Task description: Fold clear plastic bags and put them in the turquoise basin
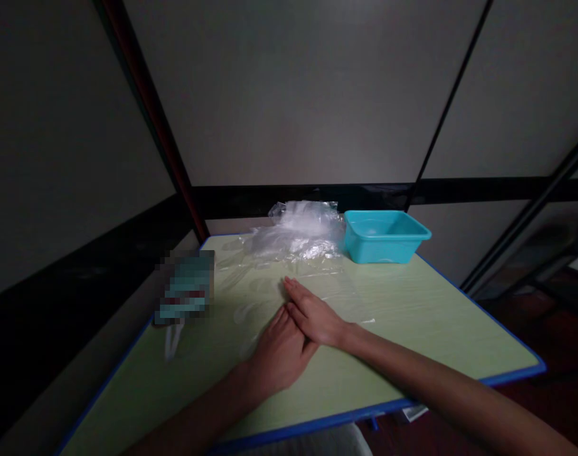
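My right hand (312,313) lies flat, fingers stretched out, across the fingers of my left hand (276,354), which also rests flat on the pale green table (412,316). Both hands press on a thin clear plastic sheet (336,285) spread on the tabletop. Neither hand holds anything. A pile of crumpled clear plastic bags (301,234) sits just beyond the hands at the table's far side.
A teal plastic tub (383,237) stands at the far right of the table. A blurred teal packet (187,288) lies at the left edge, with a white strip (172,339) below it. The table has a blue rim (511,373); grey walls rise behind.
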Action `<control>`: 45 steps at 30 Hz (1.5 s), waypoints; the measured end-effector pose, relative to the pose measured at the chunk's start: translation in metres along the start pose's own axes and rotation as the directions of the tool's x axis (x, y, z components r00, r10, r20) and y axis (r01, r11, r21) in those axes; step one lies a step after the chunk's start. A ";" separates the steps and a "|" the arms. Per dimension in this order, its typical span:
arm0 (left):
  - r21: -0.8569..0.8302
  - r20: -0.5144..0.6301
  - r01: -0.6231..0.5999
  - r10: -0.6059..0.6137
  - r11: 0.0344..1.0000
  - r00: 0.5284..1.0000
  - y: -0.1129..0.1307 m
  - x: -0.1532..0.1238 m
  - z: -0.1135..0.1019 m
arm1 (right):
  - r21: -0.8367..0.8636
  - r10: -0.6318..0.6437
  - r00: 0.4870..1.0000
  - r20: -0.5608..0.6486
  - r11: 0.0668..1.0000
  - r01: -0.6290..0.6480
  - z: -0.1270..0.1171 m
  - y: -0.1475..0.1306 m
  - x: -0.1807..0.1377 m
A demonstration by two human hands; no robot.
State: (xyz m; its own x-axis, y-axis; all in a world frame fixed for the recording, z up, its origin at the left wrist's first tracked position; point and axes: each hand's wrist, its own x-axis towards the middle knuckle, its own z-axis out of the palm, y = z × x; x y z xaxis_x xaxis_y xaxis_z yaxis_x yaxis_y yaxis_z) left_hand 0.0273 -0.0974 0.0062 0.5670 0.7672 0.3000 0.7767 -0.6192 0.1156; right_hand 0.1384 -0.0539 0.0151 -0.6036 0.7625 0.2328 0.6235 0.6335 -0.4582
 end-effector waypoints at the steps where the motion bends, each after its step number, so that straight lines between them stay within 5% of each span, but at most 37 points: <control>1: 0.002 0.001 -0.004 0.004 1.000 1.000 -0.001 -0.001 0.000 | 0.003 0.004 1.000 -0.004 1.000 -0.004 0.002 0.000 -0.001; 24: 0.141 0.090 0.026 -0.039 0.990 0.995 -0.009 -0.025 -0.006 | -0.369 0.119 0.993 0.004 0.923 -0.109 -0.019 0.058 -0.043; 45: 0.097 0.105 0.044 -0.054 0.994 0.993 0.006 -0.051 -0.008 | -0.368 0.115 0.993 0.019 0.924 -0.100 -0.017 0.042 -0.064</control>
State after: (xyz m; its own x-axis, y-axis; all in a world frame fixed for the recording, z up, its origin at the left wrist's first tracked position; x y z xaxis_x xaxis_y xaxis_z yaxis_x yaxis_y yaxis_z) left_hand 0.0008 -0.1418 -0.0007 0.5498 0.8129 0.1919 0.8237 -0.5658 0.0366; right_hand 0.2120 -0.0733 -0.0044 -0.5375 0.8276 0.1618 0.8195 0.5579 -0.1313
